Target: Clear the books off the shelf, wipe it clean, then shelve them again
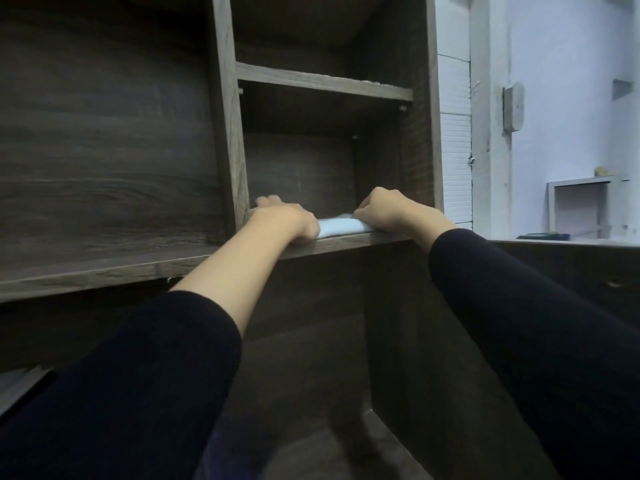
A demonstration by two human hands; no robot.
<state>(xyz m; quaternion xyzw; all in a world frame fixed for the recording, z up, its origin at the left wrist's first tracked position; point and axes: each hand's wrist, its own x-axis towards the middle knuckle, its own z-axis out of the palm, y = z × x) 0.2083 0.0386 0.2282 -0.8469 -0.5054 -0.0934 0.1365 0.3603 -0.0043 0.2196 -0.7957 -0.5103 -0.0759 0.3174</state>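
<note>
A single wide-angle view, worn on the person's head, faces forward into a dark wooden shelf from close range — near enough that both sleeved forearms fill the lower frame. It sits low enough that the upper board's underside shows. The left hand, right hand and pale cloth sit near centre — a pale wall edges the right.

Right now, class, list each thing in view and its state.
shelf: no books on it
upper shelf: no books showing
cloth: lying on the shelf, near its front edge
left hand: rests on cloth's end, grip unclear
right hand: fingers curled, gripping cloth
</note>
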